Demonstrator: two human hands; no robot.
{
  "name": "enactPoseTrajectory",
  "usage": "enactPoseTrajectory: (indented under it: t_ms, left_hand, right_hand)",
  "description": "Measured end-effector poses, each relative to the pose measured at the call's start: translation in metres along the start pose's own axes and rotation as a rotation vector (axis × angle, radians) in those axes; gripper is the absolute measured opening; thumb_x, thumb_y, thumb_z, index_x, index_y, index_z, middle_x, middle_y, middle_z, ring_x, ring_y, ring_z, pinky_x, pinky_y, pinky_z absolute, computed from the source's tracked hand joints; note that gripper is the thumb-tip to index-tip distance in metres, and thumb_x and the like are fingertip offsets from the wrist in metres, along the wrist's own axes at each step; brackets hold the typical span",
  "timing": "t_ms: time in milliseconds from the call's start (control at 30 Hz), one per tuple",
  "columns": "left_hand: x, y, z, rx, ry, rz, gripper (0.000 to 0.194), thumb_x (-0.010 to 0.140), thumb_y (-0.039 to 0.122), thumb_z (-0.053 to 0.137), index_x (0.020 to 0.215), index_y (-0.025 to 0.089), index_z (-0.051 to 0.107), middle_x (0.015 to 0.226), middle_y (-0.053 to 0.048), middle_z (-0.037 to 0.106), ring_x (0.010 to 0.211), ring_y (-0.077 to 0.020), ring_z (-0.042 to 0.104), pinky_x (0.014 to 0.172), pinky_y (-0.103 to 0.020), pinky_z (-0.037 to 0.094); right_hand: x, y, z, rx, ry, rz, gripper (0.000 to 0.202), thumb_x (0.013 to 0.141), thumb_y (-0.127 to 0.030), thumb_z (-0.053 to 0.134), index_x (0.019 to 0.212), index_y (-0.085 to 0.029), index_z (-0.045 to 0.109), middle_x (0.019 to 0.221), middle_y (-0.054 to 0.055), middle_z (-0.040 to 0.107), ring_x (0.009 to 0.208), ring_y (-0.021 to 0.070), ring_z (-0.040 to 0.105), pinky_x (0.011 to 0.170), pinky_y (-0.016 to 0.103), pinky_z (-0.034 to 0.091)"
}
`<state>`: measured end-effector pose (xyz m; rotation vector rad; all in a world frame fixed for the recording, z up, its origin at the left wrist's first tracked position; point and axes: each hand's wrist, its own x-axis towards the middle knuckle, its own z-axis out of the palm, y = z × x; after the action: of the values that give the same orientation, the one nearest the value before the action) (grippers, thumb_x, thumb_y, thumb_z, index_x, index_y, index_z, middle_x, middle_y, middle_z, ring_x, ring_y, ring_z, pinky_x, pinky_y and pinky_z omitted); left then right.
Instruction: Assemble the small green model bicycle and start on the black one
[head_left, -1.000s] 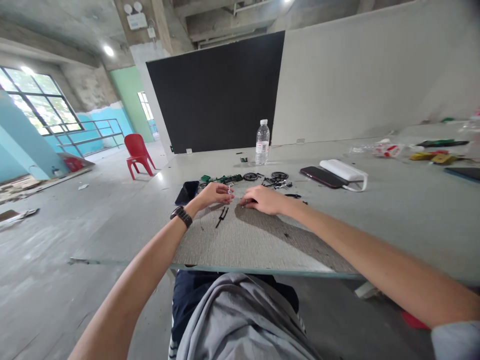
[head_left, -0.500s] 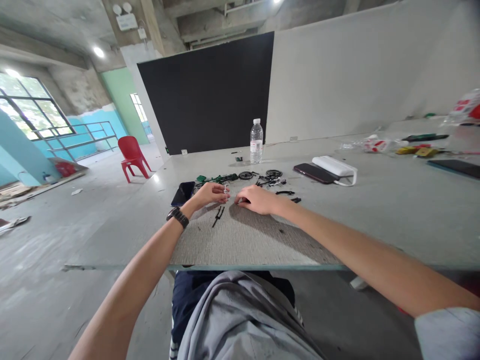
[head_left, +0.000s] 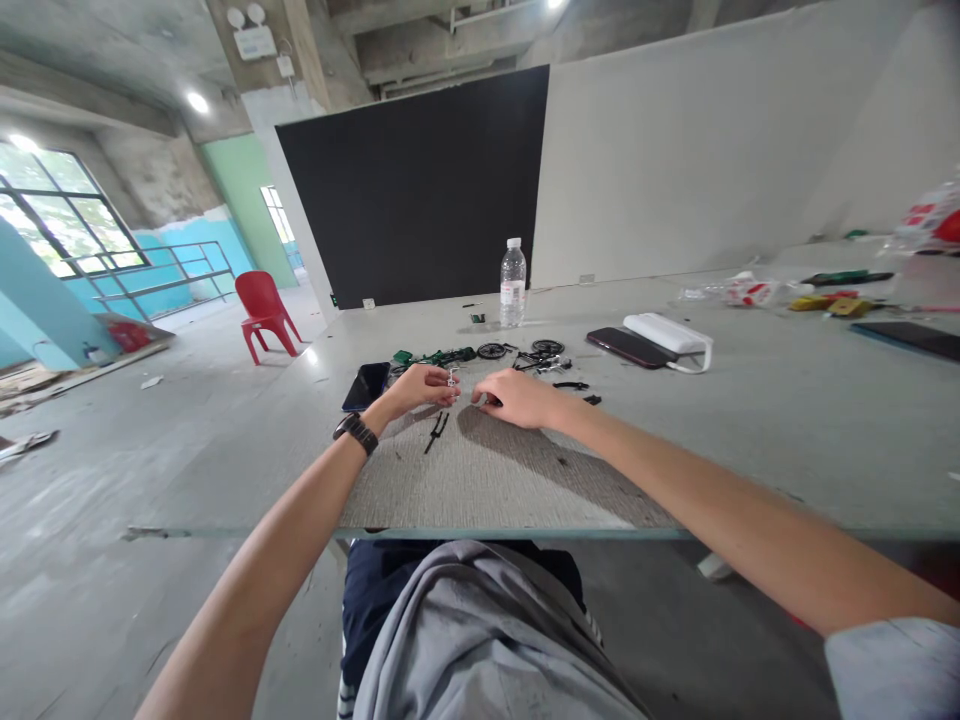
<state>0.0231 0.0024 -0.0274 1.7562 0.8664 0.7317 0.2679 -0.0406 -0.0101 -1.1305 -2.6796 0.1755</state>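
Between the thumb and fingers of my left hand (head_left: 420,388) is a small silver-white part (head_left: 451,380), held just above the table. My right hand (head_left: 514,398) is close beside it with curled fingers low over the table; whatever they pinch, if anything, is hidden. A black two-pronged fork piece (head_left: 436,432) lies nearer to me, below my left hand. Behind my hands are a green and black model bike frame (head_left: 442,356), two small black spoked wheels (head_left: 493,351) and other small parts. Curved black pieces (head_left: 571,385) lie right of my right hand.
A dark phone (head_left: 365,388) lies left of my left hand. At the back stands a clear water bottle (head_left: 513,285). Farther right are another phone (head_left: 630,346) and a white power bank (head_left: 664,332) with a strap. The table's front edge (head_left: 517,534) runs before my lap.
Both hands stay almost in place. The fingers of my right hand have shifted very slightly; my left hand keeps the silver-white part.
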Motion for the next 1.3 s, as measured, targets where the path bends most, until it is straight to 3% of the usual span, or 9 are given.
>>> enactPoseTrajectory:
  t_ms: [367, 667, 1033, 1300]
  left_hand:
    - [0.0, 0.001, 0.0, 0.017, -0.004, -0.006, 0.044, 0.078, 0.04, 0.09, 0.106, 0.009, 0.073, 0.094, -0.012, 0.077, 0.083, -0.0181, 0.073, 0.085, -0.036, 0.059]
    - [-0.001, 0.003, 0.002, 0.034, 0.011, 0.021, 0.048, 0.076, 0.046, 0.09, 0.102, 0.009, 0.075, 0.086, -0.011, 0.076, 0.081, -0.0189, 0.073, 0.083, -0.036, 0.059]
    - [0.0, 0.0, 0.0, 0.008, 0.009, 0.014, 0.042, 0.077, 0.038, 0.091, 0.102, 0.009, 0.074, 0.091, -0.012, 0.077, 0.08, -0.0181, 0.074, 0.082, -0.035, 0.06]
    - [0.0, 0.001, 0.0, 0.027, -0.002, 0.019, 0.045, 0.076, 0.042, 0.091, 0.102, 0.009, 0.074, 0.093, -0.014, 0.077, 0.082, -0.0191, 0.074, 0.082, -0.035, 0.06]
  right_hand:
    - [0.001, 0.0, 0.003, 0.05, -0.013, -0.006, 0.028, 0.095, -0.019, 0.058, 0.112, -0.021, 0.08, 0.109, 0.012, 0.078, 0.097, 0.0249, 0.07, 0.08, 0.037, 0.05]
    - [-0.003, 0.005, 0.002, 0.066, -0.001, 0.017, 0.022, 0.093, -0.022, 0.064, 0.109, -0.021, 0.08, 0.102, 0.011, 0.079, 0.082, 0.0224, 0.07, 0.073, 0.036, 0.049]
    - [-0.001, 0.011, 0.009, 0.081, 0.05, -0.054, 0.024, 0.092, -0.019, 0.064, 0.105, -0.025, 0.083, 0.101, 0.009, 0.08, 0.085, 0.022, 0.071, 0.075, 0.035, 0.05]
    - [-0.001, 0.007, 0.01, 0.059, 0.047, -0.038, 0.025, 0.093, -0.021, 0.064, 0.107, -0.025, 0.084, 0.099, 0.01, 0.079, 0.085, 0.0227, 0.07, 0.078, 0.036, 0.05]
